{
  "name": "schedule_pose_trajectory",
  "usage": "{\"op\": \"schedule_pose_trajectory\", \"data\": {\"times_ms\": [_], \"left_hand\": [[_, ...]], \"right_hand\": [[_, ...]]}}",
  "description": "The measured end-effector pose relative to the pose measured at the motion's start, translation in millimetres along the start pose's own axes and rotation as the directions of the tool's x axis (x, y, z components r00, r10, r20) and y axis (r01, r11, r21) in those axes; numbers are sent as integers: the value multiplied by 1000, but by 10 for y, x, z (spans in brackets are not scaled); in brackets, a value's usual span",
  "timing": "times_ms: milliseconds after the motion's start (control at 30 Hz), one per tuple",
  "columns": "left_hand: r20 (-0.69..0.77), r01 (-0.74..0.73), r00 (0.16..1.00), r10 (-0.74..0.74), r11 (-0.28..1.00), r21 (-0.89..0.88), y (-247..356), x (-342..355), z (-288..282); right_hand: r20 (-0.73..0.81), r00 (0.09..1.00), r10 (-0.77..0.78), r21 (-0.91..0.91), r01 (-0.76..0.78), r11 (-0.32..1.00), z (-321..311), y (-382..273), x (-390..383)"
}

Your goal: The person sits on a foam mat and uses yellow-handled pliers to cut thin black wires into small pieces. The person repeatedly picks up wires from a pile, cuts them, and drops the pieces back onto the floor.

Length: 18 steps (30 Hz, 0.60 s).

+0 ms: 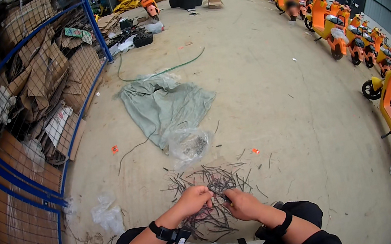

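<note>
Pinching, seemingly, one dark strip point(219, 197) between both hands' fingers point(211, 197).

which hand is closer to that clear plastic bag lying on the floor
Left. The left hand sits just below the clear plastic bag; the right hand is lower and further right.

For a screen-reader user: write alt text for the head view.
A person's left hand and right hand pinch thin dark strips over a scattered pile of strips on a concrete floor. Orange scooters line the right; a blue wire cage of cardboard stands left.
</note>
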<state>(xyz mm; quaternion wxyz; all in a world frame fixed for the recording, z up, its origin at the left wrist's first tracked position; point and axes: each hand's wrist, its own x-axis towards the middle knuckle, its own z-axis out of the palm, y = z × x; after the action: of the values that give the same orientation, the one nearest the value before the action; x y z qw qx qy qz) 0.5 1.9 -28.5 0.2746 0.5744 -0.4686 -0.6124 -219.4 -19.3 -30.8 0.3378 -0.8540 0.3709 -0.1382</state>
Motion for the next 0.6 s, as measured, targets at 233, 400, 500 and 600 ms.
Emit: {"op": "schedule_pose_trajectory", "data": {"times_ms": [233,400,500,600], "left_hand": [[-4,-2,1000,2,1000,5,20,-26,35],[-34,-37,999,35,998,-59,-25,2,42],[-54,-81,996,77,994,-79,-95,43,25],[-40,-105,994,102,989,-107,-131,47,-27]], "right_hand": [[133,990,57,-6,-57,998,-28,-10,-12],[86,996,35,-5,-34,999,0,-7,-33],[91,995,52,8,-53,999,3,-23,-18],[138,988,69,69,-79,994,-19,-38,-3]]}}
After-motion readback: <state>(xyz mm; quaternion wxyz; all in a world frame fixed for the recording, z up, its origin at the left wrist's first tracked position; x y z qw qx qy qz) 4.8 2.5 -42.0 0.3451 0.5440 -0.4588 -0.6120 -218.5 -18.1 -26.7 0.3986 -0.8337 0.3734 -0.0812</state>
